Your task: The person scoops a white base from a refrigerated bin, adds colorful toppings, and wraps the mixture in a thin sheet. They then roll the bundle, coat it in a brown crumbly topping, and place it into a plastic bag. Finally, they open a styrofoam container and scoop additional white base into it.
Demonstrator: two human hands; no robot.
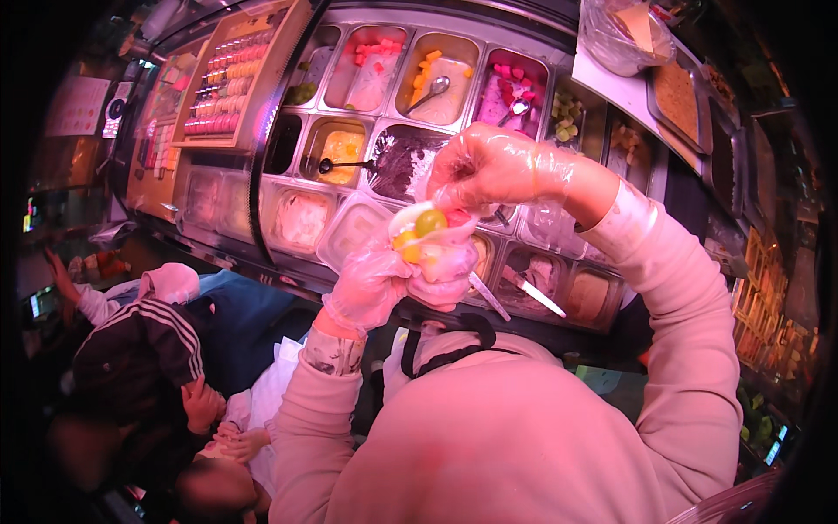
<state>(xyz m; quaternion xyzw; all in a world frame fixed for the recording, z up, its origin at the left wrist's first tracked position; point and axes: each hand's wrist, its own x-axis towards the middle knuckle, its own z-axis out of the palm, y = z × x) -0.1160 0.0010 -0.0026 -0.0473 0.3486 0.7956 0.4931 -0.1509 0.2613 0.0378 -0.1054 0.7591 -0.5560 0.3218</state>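
Note:
My left hand (375,284), in a clear plastic glove, cups a soft, thin white wrapper (436,247) above the near edge of the counter. Inside its open top lie a green grape (430,223), yellow fruit pieces (407,245) and a bit of something red. Just above it is my right hand (476,166), also gloved, with fingers pinched together at the far rim of the wrapper. Whatever those fingertips hold is hidden. Below the right wrist, metal trays partly disappear behind the hand. Behind both hands sits a tray of dark, crumbly filling (403,157).
Farther back stand trays of pinkish-red cubes (377,52), yellow cubes with a spoon (441,85), and green grapes (566,118). A black spoon (345,164) rests in a yellow filling. White-handled spatulas (534,293) jut over the near edge. Boxed macarons (231,83) and people (144,341) are at left.

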